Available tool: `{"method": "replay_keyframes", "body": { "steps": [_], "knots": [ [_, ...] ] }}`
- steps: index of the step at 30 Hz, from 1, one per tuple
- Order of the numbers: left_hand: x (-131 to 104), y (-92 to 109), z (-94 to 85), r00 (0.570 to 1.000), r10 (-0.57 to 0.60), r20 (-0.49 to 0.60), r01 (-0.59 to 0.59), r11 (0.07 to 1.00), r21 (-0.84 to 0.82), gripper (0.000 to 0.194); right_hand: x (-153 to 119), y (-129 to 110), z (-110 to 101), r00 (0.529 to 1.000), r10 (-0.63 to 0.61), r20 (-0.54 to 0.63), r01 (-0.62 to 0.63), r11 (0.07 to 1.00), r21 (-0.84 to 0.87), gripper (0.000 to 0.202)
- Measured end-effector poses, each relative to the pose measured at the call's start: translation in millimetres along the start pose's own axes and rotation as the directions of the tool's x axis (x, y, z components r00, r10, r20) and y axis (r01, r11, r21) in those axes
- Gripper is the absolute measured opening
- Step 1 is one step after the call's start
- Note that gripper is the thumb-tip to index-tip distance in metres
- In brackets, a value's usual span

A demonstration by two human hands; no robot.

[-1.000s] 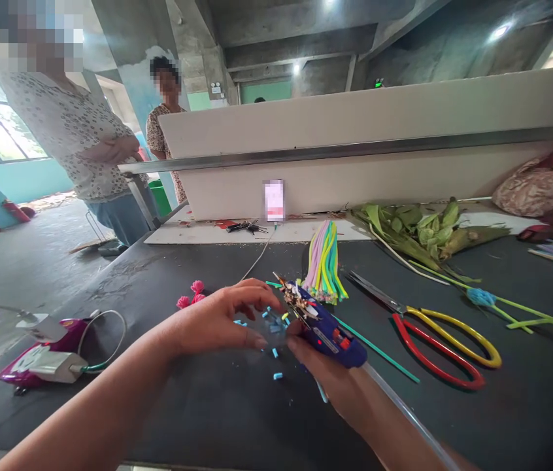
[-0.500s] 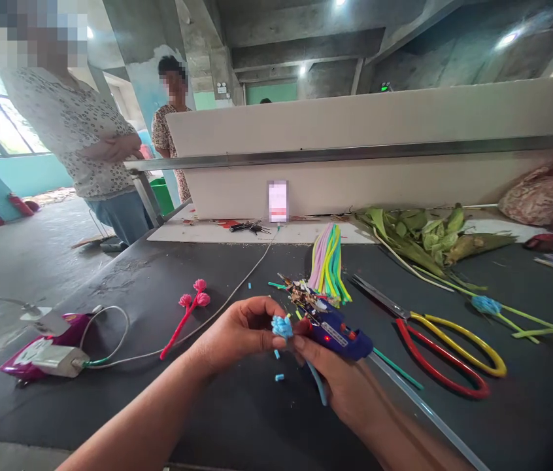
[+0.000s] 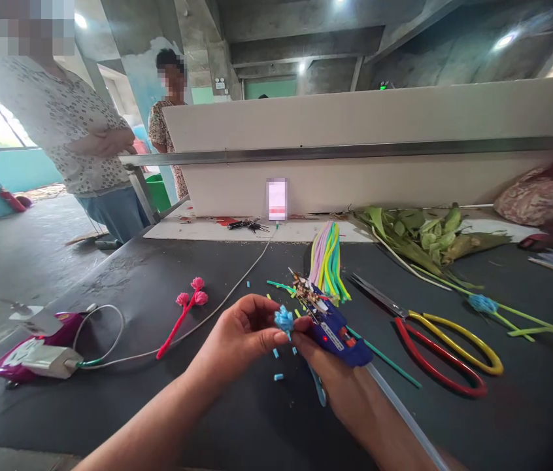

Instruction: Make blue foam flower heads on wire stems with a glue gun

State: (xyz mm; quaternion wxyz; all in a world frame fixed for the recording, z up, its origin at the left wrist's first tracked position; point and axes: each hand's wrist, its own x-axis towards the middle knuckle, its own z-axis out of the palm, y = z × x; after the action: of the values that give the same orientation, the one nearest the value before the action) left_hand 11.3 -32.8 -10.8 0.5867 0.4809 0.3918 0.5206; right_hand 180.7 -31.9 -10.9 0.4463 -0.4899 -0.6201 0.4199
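Observation:
My left hand (image 3: 232,337) pinches a small light-blue flower (image 3: 284,319) of fuzzy pipe cleaner between thumb and fingers. Against the flower's right side are the fingertips of my right hand (image 3: 328,366), which is closed around a dark-blue glue gun (image 3: 338,337) with a lit red light. A long clear glue stick (image 3: 404,409) runs from the gun's back along my forearm. Below the right hand hangs a light-blue pipe cleaner (image 3: 318,386), partly hidden. Small blue cut bits (image 3: 278,377) lie on the dark table beneath. Debris-covered material around the gun's nozzle hides its tip.
Scissors (image 3: 404,314) with red and yellow handles lie to the right. Behind are a pipe-cleaner bundle (image 3: 328,261), green leaves (image 3: 433,235) and a phone (image 3: 277,199). Leftward are a pink flower stem (image 3: 178,324) and a power strip (image 3: 36,353). Two people stand beyond the table.
The blue flower has turned between my fingers and shows more of its petals. The glue gun has tilted slightly, its glue stick swinging left. The view has shifted a little.

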Motion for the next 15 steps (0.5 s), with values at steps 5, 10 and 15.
{"method": "replay_keyframes", "body": {
  "steps": [5,10,15],
  "knots": [
    [-1,4,15.2,0.993,-0.013,-0.119,0.035,0.982,0.185,0.046,-1,-10,3,0.997,0.078,0.005,-0.078,0.995,0.056,0.009],
    [-4,12,20.7,0.983,0.007,-0.183,0.050,0.952,0.303,0.031,-3,-16,3,0.999,0.025,0.034,-0.026,0.999,0.024,0.008],
    [-9,11,13.6,0.986,0.036,-0.163,-0.010,0.988,0.157,0.035,-2,-6,1,0.997,0.076,-0.010,-0.076,0.997,0.021,0.013]
  ]
}}
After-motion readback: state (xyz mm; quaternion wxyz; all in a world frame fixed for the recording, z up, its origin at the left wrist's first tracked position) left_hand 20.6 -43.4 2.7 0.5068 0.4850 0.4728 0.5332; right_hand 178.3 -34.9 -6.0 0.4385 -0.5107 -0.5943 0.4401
